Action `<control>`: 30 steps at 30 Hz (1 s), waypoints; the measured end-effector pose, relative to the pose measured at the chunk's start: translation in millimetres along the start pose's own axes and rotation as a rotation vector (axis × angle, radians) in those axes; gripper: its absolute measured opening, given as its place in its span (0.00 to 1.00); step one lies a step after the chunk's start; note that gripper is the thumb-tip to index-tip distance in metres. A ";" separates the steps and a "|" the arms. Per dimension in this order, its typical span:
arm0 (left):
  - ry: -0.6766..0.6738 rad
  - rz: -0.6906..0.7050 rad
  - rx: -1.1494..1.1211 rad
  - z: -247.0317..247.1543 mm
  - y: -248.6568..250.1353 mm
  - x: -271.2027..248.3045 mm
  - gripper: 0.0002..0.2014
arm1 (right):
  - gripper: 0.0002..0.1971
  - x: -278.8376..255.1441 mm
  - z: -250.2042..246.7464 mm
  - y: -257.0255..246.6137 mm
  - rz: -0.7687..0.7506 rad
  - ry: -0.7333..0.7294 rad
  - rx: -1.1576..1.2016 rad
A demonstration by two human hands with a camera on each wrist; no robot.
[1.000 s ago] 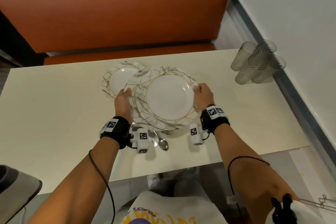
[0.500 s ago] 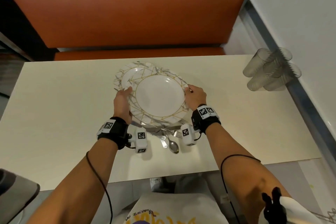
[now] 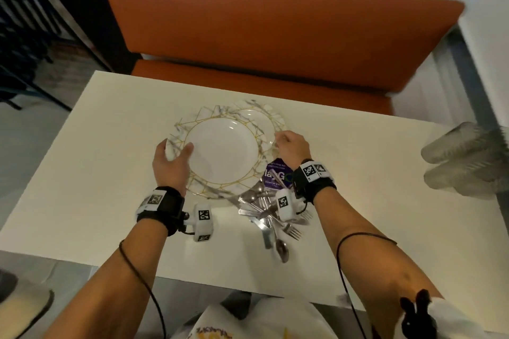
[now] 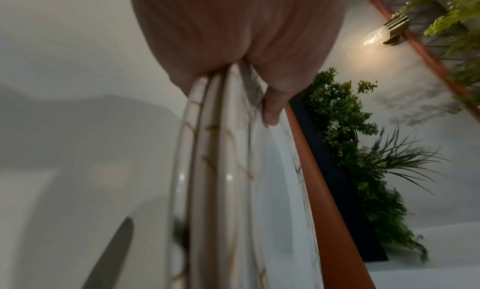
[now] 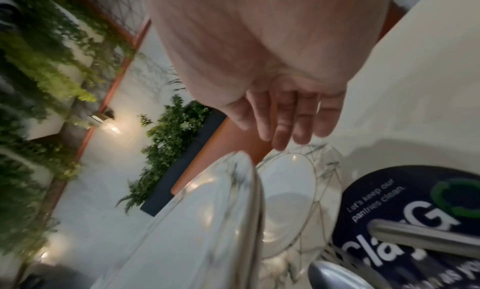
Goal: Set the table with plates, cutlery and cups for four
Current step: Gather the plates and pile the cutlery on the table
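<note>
A stack of marble-and-gold plates (image 3: 224, 151) hangs tilted just above the table. My left hand (image 3: 176, 150) grips its left rim, thumb on top. In the left wrist view my thumb (image 4: 271, 108) and palm clamp three plate rims (image 4: 221, 170). A single plate (image 3: 264, 115) lies flat on the table behind and to the right of the stack. My right hand (image 3: 283, 139) hovers at the stack's right rim. In the right wrist view its fingers (image 5: 285, 119) are straight over the single plate (image 5: 288, 182) and hold nothing, with the stack's edge (image 5: 207, 221) below.
A pile of forks, spoons and knives (image 3: 270, 215) lies by my right wrist, partly on a round purple sticker (image 3: 276, 176). Clear cups (image 3: 468, 157) lie heaped at the table's right end by the wall. An orange bench (image 3: 275, 30) runs behind the cream table (image 3: 82, 173).
The stack has moved left, off the single plate, uncovering the purple sticker. My right hand has let go of the stack's rim; the left hand still grips it.
</note>
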State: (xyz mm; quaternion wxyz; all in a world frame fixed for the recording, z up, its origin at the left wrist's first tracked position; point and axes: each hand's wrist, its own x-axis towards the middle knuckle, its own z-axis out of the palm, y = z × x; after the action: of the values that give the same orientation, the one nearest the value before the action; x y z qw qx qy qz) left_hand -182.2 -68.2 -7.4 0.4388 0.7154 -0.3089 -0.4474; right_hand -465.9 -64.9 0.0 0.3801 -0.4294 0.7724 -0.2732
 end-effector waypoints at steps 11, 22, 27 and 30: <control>0.172 0.105 0.046 -26.8 7.8 22.5 0.22 | 0.20 96.0 10.8 25.7 0.359 -0.108 -0.207; 0.223 0.110 -0.001 -33.4 10.1 22.8 0.21 | 0.19 116.5 -3.2 7.3 0.258 0.047 -0.009; 0.198 0.147 -0.024 -37.4 18.9 23.3 0.19 | 0.16 107.1 -46.3 -18.1 -0.022 0.265 0.010; 0.156 0.160 -0.016 -38.8 22.2 21.0 0.18 | 0.14 97.2 -72.3 -31.2 -0.148 0.317 0.025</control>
State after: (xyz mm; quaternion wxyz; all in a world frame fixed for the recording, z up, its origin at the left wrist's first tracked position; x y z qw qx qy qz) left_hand -139.4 -81.4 13.3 0.5017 0.7176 -0.3264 -0.3561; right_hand -544.4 -157.7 29.6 0.2376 -0.4321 0.7854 -0.3742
